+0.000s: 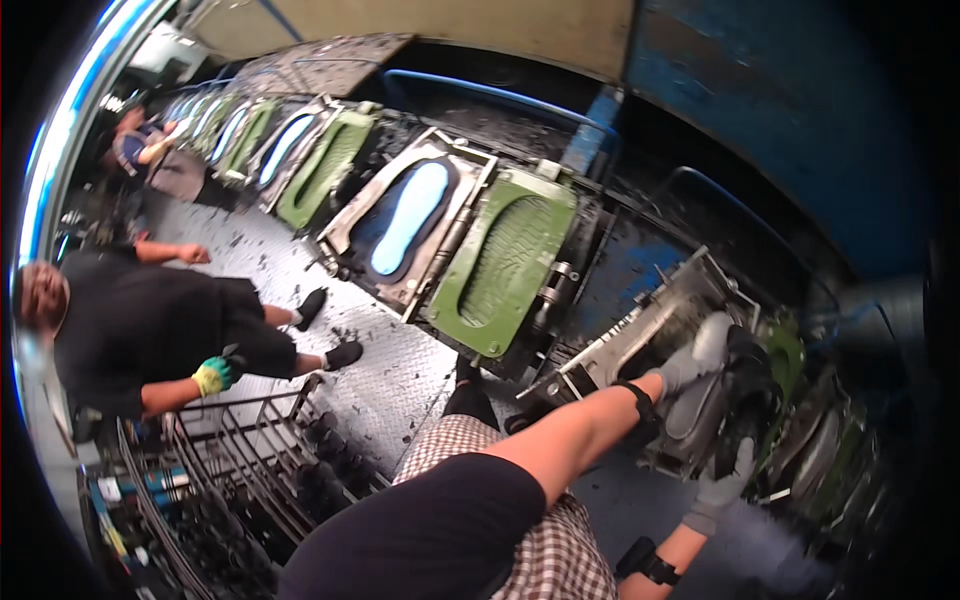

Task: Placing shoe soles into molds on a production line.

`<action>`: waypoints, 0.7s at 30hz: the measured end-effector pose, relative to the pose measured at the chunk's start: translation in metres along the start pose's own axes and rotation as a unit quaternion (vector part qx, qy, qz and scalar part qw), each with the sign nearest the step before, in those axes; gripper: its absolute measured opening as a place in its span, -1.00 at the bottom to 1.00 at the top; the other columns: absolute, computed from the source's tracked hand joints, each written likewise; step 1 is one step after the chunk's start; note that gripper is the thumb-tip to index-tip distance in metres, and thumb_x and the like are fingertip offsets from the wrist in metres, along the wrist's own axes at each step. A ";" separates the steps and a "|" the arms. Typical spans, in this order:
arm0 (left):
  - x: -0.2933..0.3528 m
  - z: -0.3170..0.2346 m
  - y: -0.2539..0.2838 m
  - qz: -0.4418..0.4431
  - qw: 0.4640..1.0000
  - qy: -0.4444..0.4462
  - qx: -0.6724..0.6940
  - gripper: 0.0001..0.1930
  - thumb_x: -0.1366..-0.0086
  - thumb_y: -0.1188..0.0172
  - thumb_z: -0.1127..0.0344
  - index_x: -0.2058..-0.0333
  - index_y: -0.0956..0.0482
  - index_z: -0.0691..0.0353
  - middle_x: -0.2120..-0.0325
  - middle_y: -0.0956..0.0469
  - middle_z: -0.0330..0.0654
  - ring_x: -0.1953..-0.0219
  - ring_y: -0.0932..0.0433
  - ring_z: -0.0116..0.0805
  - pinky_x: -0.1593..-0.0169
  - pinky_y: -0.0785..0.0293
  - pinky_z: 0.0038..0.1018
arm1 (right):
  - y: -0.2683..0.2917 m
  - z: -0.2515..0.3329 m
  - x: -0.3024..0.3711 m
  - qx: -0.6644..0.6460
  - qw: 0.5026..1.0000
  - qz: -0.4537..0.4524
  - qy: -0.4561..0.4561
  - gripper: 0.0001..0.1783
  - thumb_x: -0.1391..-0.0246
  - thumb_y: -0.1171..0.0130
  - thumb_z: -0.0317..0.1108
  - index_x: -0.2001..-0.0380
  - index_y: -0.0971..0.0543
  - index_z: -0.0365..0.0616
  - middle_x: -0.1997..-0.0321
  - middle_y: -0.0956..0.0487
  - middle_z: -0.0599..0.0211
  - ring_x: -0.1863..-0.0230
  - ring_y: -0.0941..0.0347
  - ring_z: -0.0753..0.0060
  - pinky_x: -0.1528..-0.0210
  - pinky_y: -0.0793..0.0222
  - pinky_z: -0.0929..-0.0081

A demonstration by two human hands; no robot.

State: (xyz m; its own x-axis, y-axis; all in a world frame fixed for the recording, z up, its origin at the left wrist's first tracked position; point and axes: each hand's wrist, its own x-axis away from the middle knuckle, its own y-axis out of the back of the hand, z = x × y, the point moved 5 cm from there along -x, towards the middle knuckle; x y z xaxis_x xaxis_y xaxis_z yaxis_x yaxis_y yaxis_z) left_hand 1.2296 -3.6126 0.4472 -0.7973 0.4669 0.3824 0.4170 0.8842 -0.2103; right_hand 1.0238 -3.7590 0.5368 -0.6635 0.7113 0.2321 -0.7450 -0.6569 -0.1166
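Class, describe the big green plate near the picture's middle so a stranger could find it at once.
Start at the metal floor, then the row of moulds behind it. Just right of the frame holding a blue sole sits the green plate, which looks larger than every other green one.

Co-worker (pixel 150 325) in black shirt and shorts beside a metal rack (pixel 245 402) of dark footwear (pixel 325 455), another person (pixel 140 155) farther back, green sole mould (pixel 508 260) next to an open metal mould (pixel 464 205) with light-blue sole shape (pixel 412 215), bent blue pipe rail (pixel 500 96), scrap-littered diamond-plate floor (pixel 390 350).
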 end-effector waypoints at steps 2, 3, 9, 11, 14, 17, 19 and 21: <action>-0.010 0.022 0.013 -0.002 0.999 0.021 -0.043 -0.33 -0.10 -0.33 0.01 -0.15 -0.56 0.28 0.06 -0.66 0.06 0.00 -0.63 -0.12 -0.12 -0.49 -0.25 | -0.027 0.031 -0.015 0.152 0.987 0.009 0.056 -0.41 -0.27 -0.20 -0.19 -0.27 -0.42 -0.29 -0.29 -0.47 0.15 -0.20 -0.44 0.25 -0.24 -0.41 0.30; -0.009 0.025 0.014 -0.007 0.999 0.025 -0.021 -0.38 -0.09 -0.31 0.03 -0.07 -0.60 0.29 0.13 -0.68 0.06 0.08 -0.65 -0.12 -0.07 -0.52 -0.26 | -0.044 0.049 -0.024 0.210 0.972 -0.003 0.111 -0.39 -0.28 -0.20 -0.19 -0.28 -0.40 -0.32 -0.30 -0.47 0.12 -0.21 -0.44 0.25 -0.24 -0.40 0.31; 0.009 0.021 0.046 -0.056 0.998 0.001 0.000 -0.49 -0.16 -0.26 0.13 -0.03 -0.63 0.33 0.19 -0.68 -0.03 0.16 -0.61 -0.26 -0.03 -0.52 -0.34 | -0.127 0.042 -0.090 0.422 0.842 0.036 0.335 -0.54 -0.34 -0.15 -0.30 -0.17 -0.51 -0.40 -0.23 -0.54 -0.10 -0.21 -0.50 -0.01 -0.26 -0.38 0.24; 0.015 0.010 0.048 -0.080 0.996 -0.014 -0.037 -0.50 -0.12 -0.31 0.10 0.03 -0.64 0.32 0.21 -0.68 -0.04 0.17 -0.61 -0.26 -0.02 -0.52 -0.35 | -0.152 0.002 -0.092 0.462 0.821 0.175 0.285 -0.55 -0.28 -0.19 -0.33 -0.16 -0.52 -0.33 -0.21 -0.55 -0.04 -0.23 -0.49 0.02 -0.28 -0.36 0.24; 0.001 0.027 0.059 -0.059 0.995 0.002 -0.081 -0.53 -0.02 -0.33 0.09 0.13 -0.66 0.29 0.23 -0.68 -0.01 0.18 -0.64 -0.20 0.06 -0.55 -0.29 | -0.185 -0.012 -0.082 0.492 0.784 0.302 0.227 -0.56 -0.20 -0.22 -0.37 -0.11 -0.54 -0.32 -0.17 -0.55 -0.07 -0.21 -0.48 -0.03 -0.29 -0.34 0.21; -0.001 0.027 0.041 -0.064 0.986 0.037 -0.149 -0.48 0.05 -0.37 0.06 0.14 -0.68 0.30 0.25 -0.70 -0.01 0.18 -0.66 -0.17 0.10 -0.55 -0.30 | -0.176 -0.018 -0.126 0.472 0.796 0.321 0.203 -0.57 -0.19 -0.21 -0.36 -0.13 -0.56 -0.22 -0.11 -0.62 0.04 -0.12 -0.56 0.10 -0.20 -0.41 0.24; 0.024 0.015 0.031 -0.042 0.990 0.043 -0.131 -0.48 0.07 -0.39 0.08 0.14 -0.69 0.28 0.25 -0.70 -0.04 0.18 -0.67 -0.18 0.10 -0.55 -0.31 | -0.176 -0.020 -0.134 0.507 0.768 0.338 0.197 -0.63 -0.17 -0.21 -0.37 -0.05 -0.60 -0.20 -0.02 -0.66 0.08 -0.04 -0.60 0.12 -0.12 -0.45 0.24; 0.042 0.024 0.031 -0.059 0.996 0.008 -0.063 -0.52 0.05 -0.39 0.14 0.13 -0.70 0.25 0.25 -0.71 -0.08 0.17 -0.66 -0.24 0.08 -0.54 -0.32 | -0.189 -0.016 -0.117 0.543 0.733 0.364 0.191 -0.64 -0.13 -0.23 -0.37 -0.01 -0.61 -0.22 0.01 -0.67 0.08 -0.01 -0.61 0.12 -0.09 -0.47 0.24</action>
State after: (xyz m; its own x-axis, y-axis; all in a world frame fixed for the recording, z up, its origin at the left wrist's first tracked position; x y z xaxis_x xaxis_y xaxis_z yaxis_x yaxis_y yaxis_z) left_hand 1.1980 -3.5659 0.4349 -0.8377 0.3581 0.4124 0.3722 0.9269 -0.0488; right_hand 1.2410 -3.7144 0.5158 -0.9829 -0.0440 0.1789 0.1725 -0.5615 0.8093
